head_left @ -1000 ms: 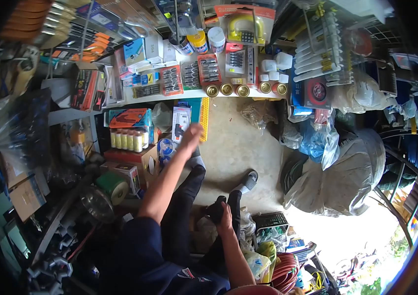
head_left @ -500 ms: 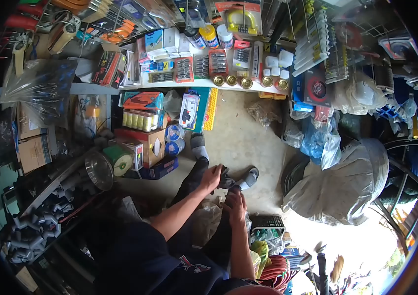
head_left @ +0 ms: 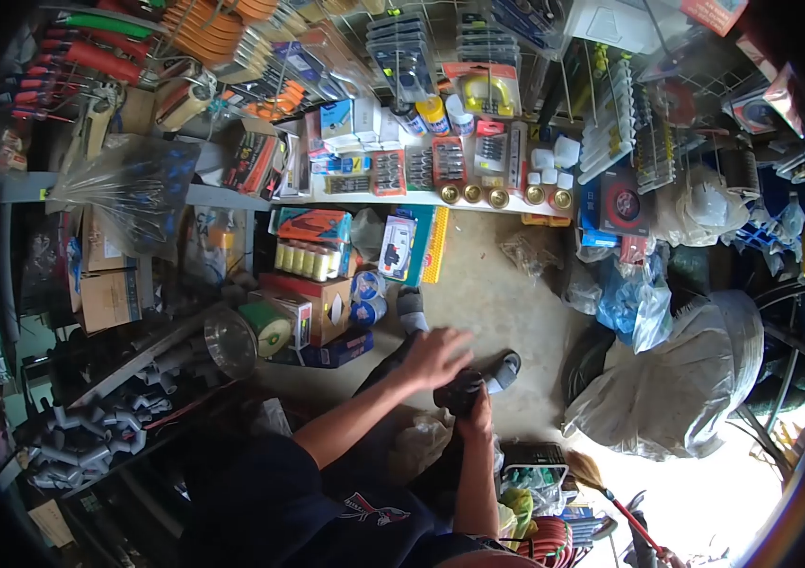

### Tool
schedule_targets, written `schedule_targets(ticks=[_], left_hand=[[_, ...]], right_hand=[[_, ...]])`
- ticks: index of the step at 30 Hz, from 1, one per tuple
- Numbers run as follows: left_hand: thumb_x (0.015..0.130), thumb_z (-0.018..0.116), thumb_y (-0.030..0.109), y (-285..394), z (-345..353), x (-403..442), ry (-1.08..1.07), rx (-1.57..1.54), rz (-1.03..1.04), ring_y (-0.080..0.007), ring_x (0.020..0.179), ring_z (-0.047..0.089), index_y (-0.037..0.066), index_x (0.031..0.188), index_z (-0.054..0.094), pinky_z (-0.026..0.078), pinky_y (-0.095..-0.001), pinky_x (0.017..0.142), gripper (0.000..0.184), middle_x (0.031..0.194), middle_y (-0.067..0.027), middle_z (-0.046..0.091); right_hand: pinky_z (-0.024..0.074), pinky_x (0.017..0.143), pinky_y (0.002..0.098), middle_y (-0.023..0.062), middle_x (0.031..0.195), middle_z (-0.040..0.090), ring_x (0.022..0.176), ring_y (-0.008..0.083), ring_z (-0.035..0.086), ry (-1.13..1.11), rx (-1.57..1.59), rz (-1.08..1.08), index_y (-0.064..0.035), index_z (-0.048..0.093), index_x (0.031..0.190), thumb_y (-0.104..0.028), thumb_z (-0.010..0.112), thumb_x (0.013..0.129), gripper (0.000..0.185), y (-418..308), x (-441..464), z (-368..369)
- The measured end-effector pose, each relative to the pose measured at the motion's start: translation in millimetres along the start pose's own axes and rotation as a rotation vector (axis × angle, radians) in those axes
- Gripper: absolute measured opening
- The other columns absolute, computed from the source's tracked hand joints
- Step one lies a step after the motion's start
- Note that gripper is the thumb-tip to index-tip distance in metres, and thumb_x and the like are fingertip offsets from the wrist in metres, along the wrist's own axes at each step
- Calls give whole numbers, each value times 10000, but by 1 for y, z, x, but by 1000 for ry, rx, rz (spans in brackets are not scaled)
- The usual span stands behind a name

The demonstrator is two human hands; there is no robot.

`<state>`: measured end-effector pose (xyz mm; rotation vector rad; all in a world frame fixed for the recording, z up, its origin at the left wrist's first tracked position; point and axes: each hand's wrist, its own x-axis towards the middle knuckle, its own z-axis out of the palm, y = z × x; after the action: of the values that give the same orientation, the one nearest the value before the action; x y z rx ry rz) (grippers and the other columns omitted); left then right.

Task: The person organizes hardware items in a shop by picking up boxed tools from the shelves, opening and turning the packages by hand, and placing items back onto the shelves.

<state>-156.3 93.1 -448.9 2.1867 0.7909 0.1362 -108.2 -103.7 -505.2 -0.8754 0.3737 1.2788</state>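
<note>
My left hand (head_left: pixel 435 358) is over my lap with its fingers spread, slightly blurred, just above and left of a dark object. My right hand (head_left: pixel 480 413) grips that black object (head_left: pixel 459 392) from its right side; its exact shape is hard to make out. Both hands are above my dark-trousered legs. Beneath them lies a crumpled clear plastic bag (head_left: pixel 419 443). Beyond my hands, my feet in grey socks and sandals rest on the concrete floor.
Ahead, a white shelf (head_left: pixel 393 200) holds packaged bits, cans and brass-coloured round pieces. Boxes (head_left: pixel 331 308) and a metal bowl (head_left: pixel 230 343) stand left, above grey pipe fittings (head_left: pixel 90 440). A large covered bundle (head_left: pixel 672 383) is right. A broom (head_left: pixel 622 506) shows at lower right.
My left hand came back from the packages ahead to the black object, then opened above it. My right hand, resting on my leg half a second ago, now grips the object. The broom has appeared.
</note>
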Motion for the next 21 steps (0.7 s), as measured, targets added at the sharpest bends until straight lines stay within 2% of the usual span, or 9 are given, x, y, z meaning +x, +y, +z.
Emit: schedule_targets(ticks=[3,4,5,8,12,14,16,19,21], left_hand=[[935,705,245,-95,-31,57,268,-56,-248,-385,1108,638,11,1162,635,496,-450,963,334,1152,-221,662],[925,710,316,-132,-55,83,251,-1,-266,-392,1132,624,22,1273,599,481,-476,991,469,1208,-220,644],[889,741,284,-170,-73,106,342,252,-174,-389,1159,599,36,1323,559,470,-481,996,532,1215,-204,632],[800,808,278,-212,-161,196,269,426,-175,-391,1169,569,33,1431,474,468,-486,985,755,1254,-202,603],[837,763,412,-305,-205,302,375,654,-214,-372,1298,497,-6,1467,434,423,-517,1041,824,1365,-223,543],[875,701,477,-299,-218,341,302,676,-380,-367,1380,437,-25,1455,437,359,-566,1102,812,1436,-235,506],[894,668,475,-324,-198,359,326,695,-367,-385,1469,335,-57,1479,400,265,-591,1174,835,1532,-265,414],[932,625,409,-341,-169,345,473,828,-118,-448,1526,198,-100,1540,275,137,-577,1238,866,1613,-333,239],[911,648,405,-338,-170,337,474,846,-59,-477,1509,218,-46,1526,334,140,-586,1238,824,1578,-356,284]], right_hand=[[557,915,455,145,1085,708,1012,310,692,115,116,1,-19,621,1221,-482,445,1056,522,-2,11,26],[557,915,455,145,1085,708,1012,310,692,118,123,5,-19,621,1221,-482,445,1056,522,4,16,30],[557,914,464,150,1091,709,1012,314,691,117,182,17,-17,621,1219,-487,446,1056,528,12,21,32],[580,874,459,165,1089,712,960,308,706,86,237,48,-9,621,1209,-482,443,1061,527,52,34,27],[557,884,462,149,1077,686,1003,307,673,266,121,151,-51,623,1166,-477,374,1072,502,106,36,35],[560,895,451,157,1119,684,1001,304,679,282,179,140,-31,620,1188,-472,403,1071,505,137,42,29],[558,911,453,161,1126,692,1012,303,684,277,161,128,-21,619,1207,-465,431,1069,502,150,46,35],[580,888,460,187,1102,700,984,324,706,402,166,172,14,595,1187,-391,422,1072,455,142,53,64],[586,881,469,191,1100,700,978,332,710,372,144,154,12,593,1191,-389,421,1073,452,133,62,77]])
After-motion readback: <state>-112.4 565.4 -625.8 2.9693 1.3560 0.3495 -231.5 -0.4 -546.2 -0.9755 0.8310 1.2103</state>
